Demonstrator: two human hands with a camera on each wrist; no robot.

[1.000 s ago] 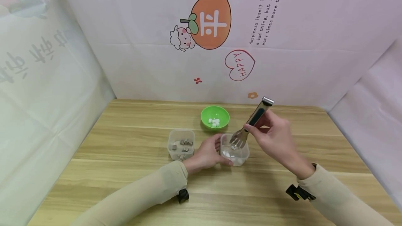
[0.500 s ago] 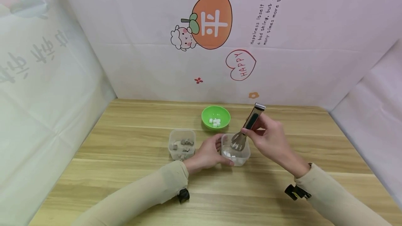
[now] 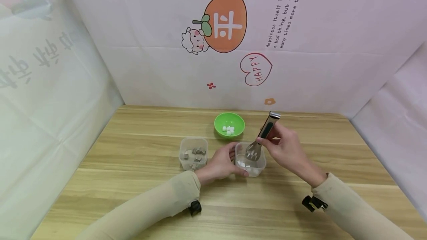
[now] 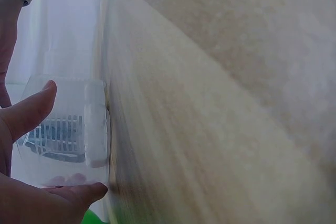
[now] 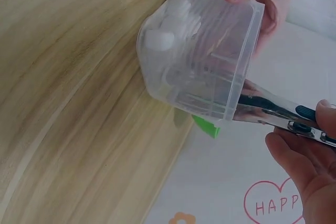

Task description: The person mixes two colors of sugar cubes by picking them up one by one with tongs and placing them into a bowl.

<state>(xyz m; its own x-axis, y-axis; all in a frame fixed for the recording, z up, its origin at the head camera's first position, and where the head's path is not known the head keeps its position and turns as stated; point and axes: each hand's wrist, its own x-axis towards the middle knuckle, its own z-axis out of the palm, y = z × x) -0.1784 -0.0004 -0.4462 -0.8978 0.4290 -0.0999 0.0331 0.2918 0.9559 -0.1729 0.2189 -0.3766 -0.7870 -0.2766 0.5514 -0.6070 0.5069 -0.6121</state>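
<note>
My left hand (image 3: 220,163) grips the side of a clear plastic container (image 3: 258,171), thumb in front and fingers behind it. Several small white cubes (image 3: 242,164) lie in its bottom. With thumb and fingers, my right hand (image 3: 285,147) pinches metal tongs (image 3: 268,128) with dark handle inlays. Slotted, fork-like tong heads (image 3: 253,151) point down inside the container, pressed close together. In the right wrist view, the tongs (image 5: 262,109) enter through the container's open top (image 5: 251,40). White cubes (image 5: 159,40) show through its wall. Whether the tongs hold a cube, I cannot tell.
Behind the container stands a green bowl (image 3: 218,121) with several white cubes (image 3: 228,129). Left of my left hand is a second clear container (image 3: 192,142) with several grey cubes (image 3: 198,151). A printed white cloth (image 3: 160,66) rises behind the wooden table (image 3: 140,158).
My right hand has moved slightly left and lower, and the tongs stand more upright with their heads closer together. My left hand stays on the container.
</note>
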